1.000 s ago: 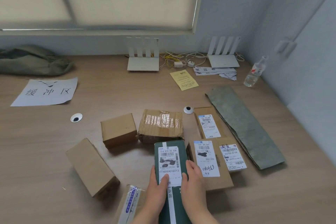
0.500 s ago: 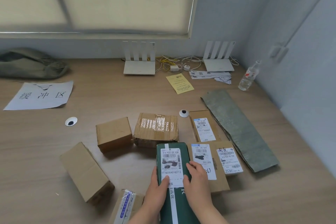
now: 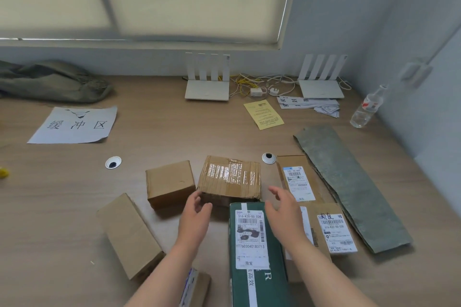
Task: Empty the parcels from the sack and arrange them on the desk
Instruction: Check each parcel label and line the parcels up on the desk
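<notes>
Several parcels lie on the wooden desk (image 3: 62, 207). A green box (image 3: 257, 254) with a white label lies flat at the near middle. Behind it sits a taped brown box (image 3: 230, 178), with a plain brown box (image 3: 169, 183) to its left. My left hand (image 3: 197, 214) hovers open at the taped box's near left corner. My right hand (image 3: 283, 209) hovers open at its right, over the green box's far edge. Neither holds anything. Labelled flat parcels (image 3: 296, 182) (image 3: 334, 229) lie to the right. A folded grey-green sack (image 3: 349, 187) lies far right.
A long brown box (image 3: 129, 234) lies at the left and a taped parcel (image 3: 197, 286) at the near edge. A crumpled sack (image 3: 50, 82), a paper sign (image 3: 74, 124), two routers (image 3: 207, 85) (image 3: 321, 85), cables, a yellow slip (image 3: 263, 114) and a bottle (image 3: 366, 107) line the back.
Both hands have let go of the green box and moved forward and apart, now flanking the taped brown box. The green box stays flat on the desk.
</notes>
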Demonstrator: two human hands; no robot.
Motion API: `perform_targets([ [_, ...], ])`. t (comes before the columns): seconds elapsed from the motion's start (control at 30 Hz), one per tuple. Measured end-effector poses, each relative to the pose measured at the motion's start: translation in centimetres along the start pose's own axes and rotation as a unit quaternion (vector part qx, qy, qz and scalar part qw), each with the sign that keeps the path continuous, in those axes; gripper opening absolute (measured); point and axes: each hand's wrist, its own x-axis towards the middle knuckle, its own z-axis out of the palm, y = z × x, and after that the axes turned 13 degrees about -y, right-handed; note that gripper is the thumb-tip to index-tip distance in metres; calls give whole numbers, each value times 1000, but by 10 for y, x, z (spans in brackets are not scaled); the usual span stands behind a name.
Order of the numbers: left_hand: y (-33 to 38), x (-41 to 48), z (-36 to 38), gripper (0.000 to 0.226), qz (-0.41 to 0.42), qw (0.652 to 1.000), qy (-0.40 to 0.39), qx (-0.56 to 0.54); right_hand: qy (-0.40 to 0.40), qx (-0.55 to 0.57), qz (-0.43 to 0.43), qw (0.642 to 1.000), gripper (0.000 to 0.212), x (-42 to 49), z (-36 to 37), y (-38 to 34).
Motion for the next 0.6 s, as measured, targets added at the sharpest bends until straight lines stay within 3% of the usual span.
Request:
perform_targets([
  [0.27, 12, 38, -19, 44, -7, 1000, 22, 12, -51, -9, 63, 997, 49, 59, 2, -19],
  [0.43, 2, 46, -12, 37, -13, 1000, 0, 22, -75, 7, 89, 993, 21, 81, 16, -10],
  [0.6, -10, 48, -13, 42, -13, 999, -17, 43, -45, 49, 75, 995, 22, 79, 22, -9],
])
